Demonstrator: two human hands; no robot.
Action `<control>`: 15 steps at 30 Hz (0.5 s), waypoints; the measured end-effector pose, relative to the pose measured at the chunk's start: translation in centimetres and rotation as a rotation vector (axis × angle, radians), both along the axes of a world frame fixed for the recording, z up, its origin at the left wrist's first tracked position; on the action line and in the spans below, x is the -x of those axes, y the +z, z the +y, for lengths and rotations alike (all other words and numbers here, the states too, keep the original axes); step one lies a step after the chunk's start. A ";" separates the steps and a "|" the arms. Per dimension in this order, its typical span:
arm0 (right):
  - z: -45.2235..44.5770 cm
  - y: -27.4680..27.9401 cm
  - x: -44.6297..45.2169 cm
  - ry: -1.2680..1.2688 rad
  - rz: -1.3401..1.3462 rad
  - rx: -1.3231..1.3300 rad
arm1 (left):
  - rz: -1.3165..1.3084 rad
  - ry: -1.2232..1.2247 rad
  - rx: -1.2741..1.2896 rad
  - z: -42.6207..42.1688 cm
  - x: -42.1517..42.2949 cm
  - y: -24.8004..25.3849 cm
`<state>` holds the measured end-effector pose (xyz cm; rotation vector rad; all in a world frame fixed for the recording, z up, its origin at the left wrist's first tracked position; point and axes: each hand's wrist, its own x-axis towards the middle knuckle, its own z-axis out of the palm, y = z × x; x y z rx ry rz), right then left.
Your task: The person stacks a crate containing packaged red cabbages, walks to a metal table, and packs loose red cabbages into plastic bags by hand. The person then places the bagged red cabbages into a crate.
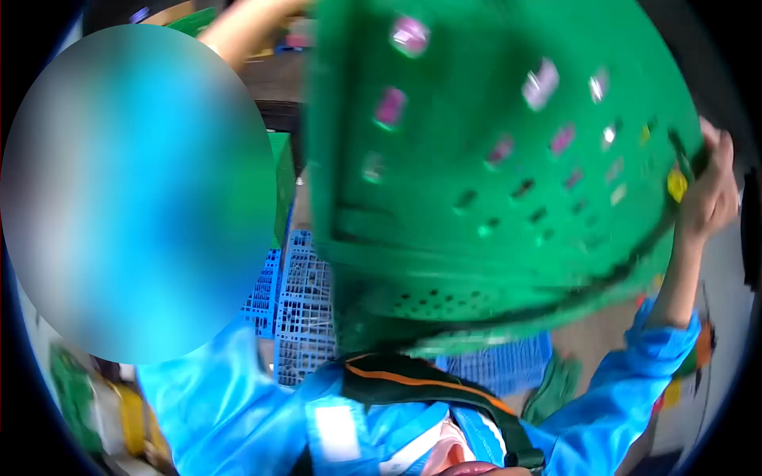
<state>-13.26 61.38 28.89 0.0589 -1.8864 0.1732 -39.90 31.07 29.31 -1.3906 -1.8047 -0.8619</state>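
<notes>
Green crate (476, 262), in the head view, is held up around 1 o'clock. Its edge is clasped by the right hand (712, 186) near 3 o'clock; the left hand is hidden, so its grip cannot be judged. A blue pallet (302, 297) is seen at 7 o'clock.

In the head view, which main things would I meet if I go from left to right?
Yellow item at lower left, its kind unclear → blue pallet beside the crate's left edge → large green crate → right hand at the crate's right edge.
</notes>
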 end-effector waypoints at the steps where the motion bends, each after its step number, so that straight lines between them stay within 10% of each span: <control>1: 0.0 0.7 -0.5 0.108 0.030 0.035 | -0.084 -0.042 -0.037 -0.3 -0.2 -1.0; 5: 10.3 2.2 -7.9 -0.014 0.462 0.165 | -0.451 -0.154 -0.190 -1.7 -3.2 -5.0; 9: 23.5 -7.3 -9.4 -0.433 0.238 0.501 | -0.847 -0.331 -0.464 -3.9 -8.0 -8.3; 13: 29.5 -12.7 -3.0 -0.547 0.112 -0.107 | -0.938 -0.362 -0.823 -1.4 -10.2 -11.2; 15: 28.0 -12.3 -3.3 -0.390 0.091 0.274 | -0.989 -0.624 -0.776 -2.4 -10.4 -12.3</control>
